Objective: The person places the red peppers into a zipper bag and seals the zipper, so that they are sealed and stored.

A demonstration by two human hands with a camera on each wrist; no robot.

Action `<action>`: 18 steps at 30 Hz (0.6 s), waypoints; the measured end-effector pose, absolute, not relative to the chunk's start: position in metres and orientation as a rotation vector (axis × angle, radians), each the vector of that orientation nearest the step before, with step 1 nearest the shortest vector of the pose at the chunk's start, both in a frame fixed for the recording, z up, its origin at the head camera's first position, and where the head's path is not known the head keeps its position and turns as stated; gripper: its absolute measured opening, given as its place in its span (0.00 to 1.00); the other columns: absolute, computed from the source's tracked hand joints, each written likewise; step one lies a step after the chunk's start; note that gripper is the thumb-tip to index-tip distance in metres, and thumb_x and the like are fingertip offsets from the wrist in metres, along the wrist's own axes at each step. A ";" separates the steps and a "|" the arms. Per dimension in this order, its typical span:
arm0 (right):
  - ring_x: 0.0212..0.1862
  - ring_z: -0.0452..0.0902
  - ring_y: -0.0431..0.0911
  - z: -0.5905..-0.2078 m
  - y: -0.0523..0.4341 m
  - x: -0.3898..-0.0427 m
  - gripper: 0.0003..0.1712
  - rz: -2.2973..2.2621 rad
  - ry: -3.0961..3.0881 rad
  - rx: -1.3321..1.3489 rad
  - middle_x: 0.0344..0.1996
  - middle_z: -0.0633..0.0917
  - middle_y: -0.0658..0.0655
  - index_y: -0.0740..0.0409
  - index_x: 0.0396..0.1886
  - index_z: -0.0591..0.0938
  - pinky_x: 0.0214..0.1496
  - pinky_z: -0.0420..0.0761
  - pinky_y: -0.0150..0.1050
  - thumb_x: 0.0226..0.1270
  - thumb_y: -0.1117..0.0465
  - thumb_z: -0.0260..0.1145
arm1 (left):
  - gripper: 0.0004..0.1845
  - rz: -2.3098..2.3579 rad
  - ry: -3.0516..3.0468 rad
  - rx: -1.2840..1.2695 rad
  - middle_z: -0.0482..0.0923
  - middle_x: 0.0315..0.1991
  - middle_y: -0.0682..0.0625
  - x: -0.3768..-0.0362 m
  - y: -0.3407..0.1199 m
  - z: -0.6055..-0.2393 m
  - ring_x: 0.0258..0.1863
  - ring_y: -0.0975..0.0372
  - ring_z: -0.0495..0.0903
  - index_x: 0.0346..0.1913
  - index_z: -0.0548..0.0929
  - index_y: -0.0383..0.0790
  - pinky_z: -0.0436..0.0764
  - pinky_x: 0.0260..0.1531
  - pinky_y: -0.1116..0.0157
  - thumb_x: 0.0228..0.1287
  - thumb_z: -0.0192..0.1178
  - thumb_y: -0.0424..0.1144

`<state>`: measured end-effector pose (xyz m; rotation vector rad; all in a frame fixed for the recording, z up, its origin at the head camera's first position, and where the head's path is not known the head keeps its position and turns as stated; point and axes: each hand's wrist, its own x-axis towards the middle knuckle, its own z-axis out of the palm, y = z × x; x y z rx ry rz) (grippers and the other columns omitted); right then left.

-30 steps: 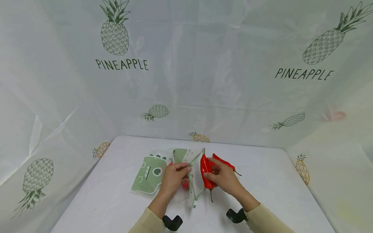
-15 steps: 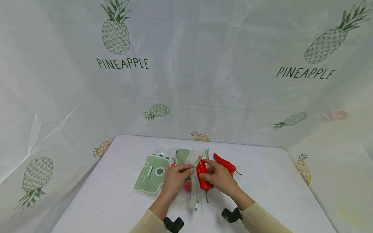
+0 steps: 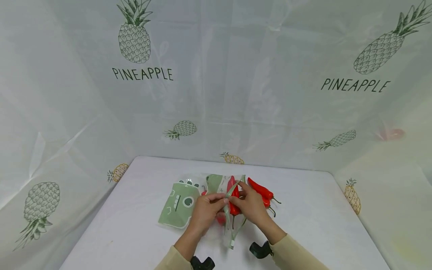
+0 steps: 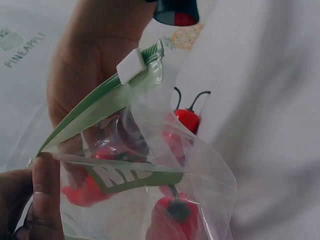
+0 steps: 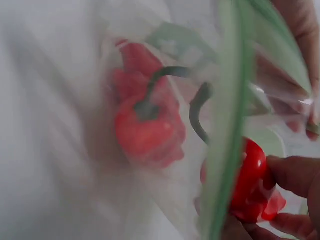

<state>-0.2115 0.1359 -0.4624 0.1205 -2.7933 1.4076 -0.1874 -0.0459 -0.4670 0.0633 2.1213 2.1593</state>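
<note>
In the head view my left hand (image 3: 206, 210) pinches the green zip edge of a clear zip bag (image 3: 213, 183). My right hand (image 3: 251, 204) holds a red chili pepper (image 3: 234, 208), stem toward me, at the bag's mouth. A green zip strip crosses in front of this pepper. The right wrist view shows thumb and fingers around the held pepper (image 5: 250, 185), partly behind the strip. Another red pepper (image 5: 145, 130) shows through the plastic there. A white slider (image 4: 131, 67) sits near one end of the zip in the left wrist view.
More red peppers (image 3: 261, 189) lie on the white table (image 3: 303, 225), right of my right hand. A green dinosaur-face print with a clear margin (image 3: 177, 206) lies left of my left hand. Pineapple-print sheeting (image 3: 236, 93) surrounds the table. A black camera mount (image 3: 260, 250) hangs at each wrist.
My right hand has carried the pepper left, from beside the bag into its mouth. My left hand has shifted slightly right, still pinching the zip edge.
</note>
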 end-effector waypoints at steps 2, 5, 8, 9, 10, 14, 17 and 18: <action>0.45 0.88 0.52 -0.465 0.133 -0.212 0.41 1.400 -2.782 0.122 0.51 0.89 0.64 0.58 0.75 0.74 0.35 0.92 0.43 0.66 0.52 0.78 | 0.15 2.176 2.106 0.064 0.88 0.45 0.43 -0.187 -0.045 -0.466 0.31 0.63 0.87 0.55 0.90 0.35 0.91 0.35 0.66 0.70 0.71 0.37; 0.44 0.89 0.53 -0.470 0.128 -0.211 0.40 1.444 -2.766 0.136 0.50 0.89 0.65 0.59 0.75 0.73 0.33 0.92 0.42 0.68 0.53 0.77 | 0.14 2.200 2.084 0.070 0.88 0.44 0.43 -0.186 -0.044 -0.464 0.30 0.63 0.87 0.55 0.90 0.33 0.91 0.34 0.65 0.70 0.71 0.36; 0.42 0.89 0.51 -0.474 0.123 -0.210 0.37 1.457 -2.762 0.153 0.49 0.89 0.65 0.60 0.73 0.75 0.31 0.91 0.40 0.69 0.54 0.76 | 0.15 2.220 2.063 0.070 0.89 0.44 0.42 -0.186 -0.044 -0.462 0.30 0.64 0.87 0.55 0.90 0.32 0.91 0.34 0.66 0.70 0.71 0.36; 0.40 0.89 0.50 -0.476 0.121 -0.209 0.36 1.454 -2.765 0.158 0.49 0.89 0.65 0.61 0.72 0.76 0.30 0.91 0.40 0.69 0.54 0.76 | 0.15 2.227 2.057 0.068 0.89 0.43 0.42 -0.185 -0.044 -0.462 0.30 0.63 0.87 0.55 0.89 0.32 0.91 0.34 0.66 0.70 0.71 0.36; 0.38 0.89 0.49 -0.477 0.120 -0.208 0.35 1.448 -2.765 0.163 0.48 0.89 0.65 0.61 0.71 0.76 0.29 0.90 0.39 0.69 0.55 0.76 | 0.15 2.230 2.059 0.068 0.89 0.43 0.42 -0.185 -0.044 -0.461 0.30 0.64 0.87 0.55 0.89 0.32 0.91 0.34 0.65 0.70 0.71 0.36; 0.35 0.88 0.47 -0.479 0.118 -0.207 0.32 1.417 -2.770 0.182 0.46 0.90 0.64 0.59 0.70 0.78 0.28 0.89 0.36 0.69 0.57 0.76 | 0.15 2.255 2.078 0.064 0.89 0.43 0.40 -0.187 -0.045 -0.458 0.31 0.63 0.88 0.55 0.89 0.30 0.92 0.36 0.63 0.71 0.70 0.36; 0.38 0.89 0.49 -0.479 0.117 -0.206 0.34 1.433 -2.772 0.179 0.47 0.89 0.64 0.57 0.72 0.77 0.28 0.89 0.36 0.69 0.57 0.76 | 0.15 2.272 2.084 0.048 0.90 0.43 0.40 -0.188 -0.047 -0.457 0.31 0.64 0.89 0.55 0.89 0.29 0.91 0.35 0.65 0.71 0.70 0.35; 0.40 0.89 0.50 -0.479 0.117 -0.206 0.35 1.448 -2.773 0.178 0.48 0.89 0.64 0.58 0.73 0.76 0.28 0.89 0.36 0.69 0.57 0.76 | 0.15 2.280 2.076 0.045 0.90 0.43 0.40 -0.188 -0.048 -0.456 0.31 0.64 0.89 0.55 0.89 0.29 0.91 0.34 0.66 0.71 0.70 0.35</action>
